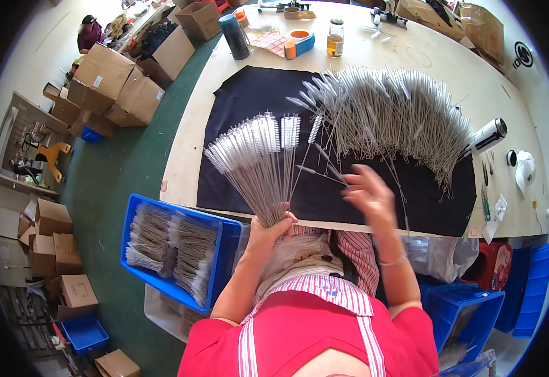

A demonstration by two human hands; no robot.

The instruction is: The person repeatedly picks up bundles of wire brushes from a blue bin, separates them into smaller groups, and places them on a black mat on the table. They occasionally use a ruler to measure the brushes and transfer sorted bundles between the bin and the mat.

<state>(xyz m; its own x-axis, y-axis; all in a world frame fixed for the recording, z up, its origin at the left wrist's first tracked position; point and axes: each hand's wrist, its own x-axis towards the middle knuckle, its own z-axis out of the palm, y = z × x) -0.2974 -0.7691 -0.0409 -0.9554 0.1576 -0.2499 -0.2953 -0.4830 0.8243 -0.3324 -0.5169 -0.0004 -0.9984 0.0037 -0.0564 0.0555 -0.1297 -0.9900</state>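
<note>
My left hand (pixel 273 227) is closed around the wire stems of a fanned bundle of tube brushes (pixel 249 147), white bristle ends pointing up and away from me. To its right my right hand (pixel 372 193) is smeared by motion above the black cloth (pixel 343 210). A few loose tube brushes (pixel 329 164) lie by its fingertips; whether it grips one is unclear. Beyond it spreads a large pile of tube brushes (pixel 400 113) with looped wire ends toward me.
A blue crate (pixel 130 235) with bundled brushes stands left of the table. On the tabletop (pixel 186 160) are a dark bottle (pixel 233 38), a tape dispenser (pixel 300 45), a glass jar (pixel 335 39), a white-and-black tumbler (pixel 489 135) and a white cap (pixel 525 171). Another blue crate (pixel 438 314) is at lower right.
</note>
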